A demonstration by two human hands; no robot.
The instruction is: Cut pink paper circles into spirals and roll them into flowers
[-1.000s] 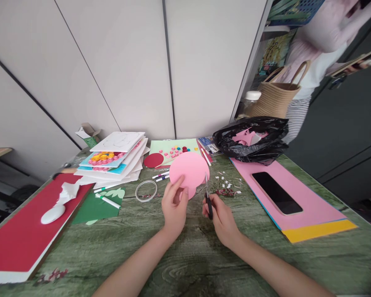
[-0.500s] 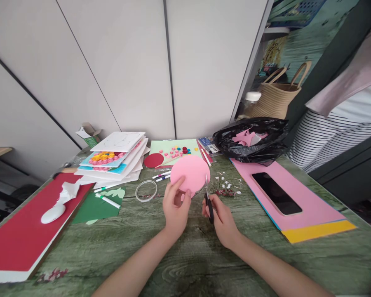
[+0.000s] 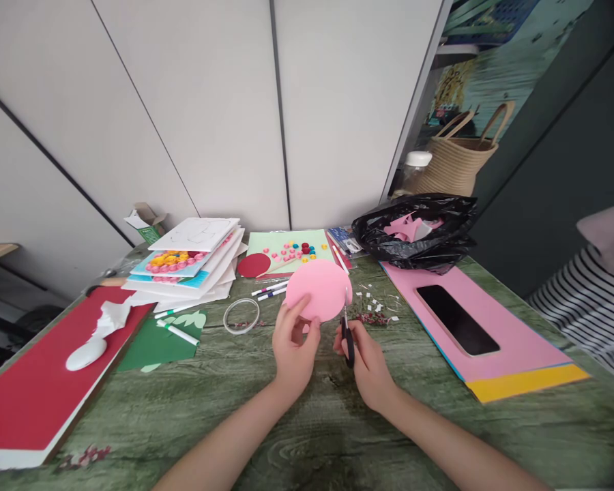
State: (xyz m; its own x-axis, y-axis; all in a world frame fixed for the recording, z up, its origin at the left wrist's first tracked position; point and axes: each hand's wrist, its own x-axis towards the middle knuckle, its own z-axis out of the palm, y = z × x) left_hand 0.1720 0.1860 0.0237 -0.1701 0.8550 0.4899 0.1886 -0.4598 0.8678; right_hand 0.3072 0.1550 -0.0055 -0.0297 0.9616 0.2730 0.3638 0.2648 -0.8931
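My left hand (image 3: pixel 293 344) pinches the lower edge of a round pink paper disc (image 3: pixel 320 288) and holds it up over the green wood-grain table (image 3: pixel 307 423). My right hand (image 3: pixel 367 361) is closed round the black handles of small scissors (image 3: pixel 346 333), whose blades point up and meet the disc's right edge. Both hands sit close together near the table's middle.
A tape ring (image 3: pixel 241 316) and marker pens (image 3: pixel 269 291) lie left of the hands. Stacked craft cards (image 3: pixel 189 262) and a red board (image 3: pixel 41 382) fill the left. A phone (image 3: pixel 458 318) rests on pink paper at right, behind it a black bag (image 3: pixel 414 232). A person in stripes (image 3: pixel 588 307) stands at far right.
The pink disc has turned in my left hand and shifted slightly right; the flap at its bottom is gone from view. The person at right has moved down toward the frame's edge.
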